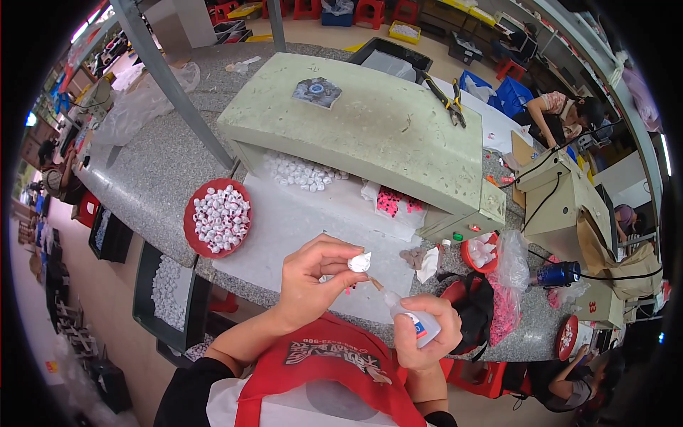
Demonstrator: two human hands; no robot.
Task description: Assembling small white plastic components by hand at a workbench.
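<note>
Between the thumb and fingers of my left hand [302, 285] is a small white rounded part with a pointed end [360, 262]. My right hand [427, 349] is wrapped round a translucent squeeze bottle [421, 326], tilted so that its thin brownish nozzle [377, 285] points up at the white part. The nozzle tip is close to the part; whether they touch I cannot tell. Both hands are above the near edge of a white sheet [292, 228] on the speckled worktop. A red bowl [189, 229] full of white parts with dark red marks stands left of my hands.
A long cream metal housing [341, 121] spans the worktop, with pliers [449, 103] on top. Beneath it lie white parts [302, 173] and pink pieces [391, 201]. Right are a small red bowl [467, 260] and a black bag [473, 313]. Co-workers sit farther off.
</note>
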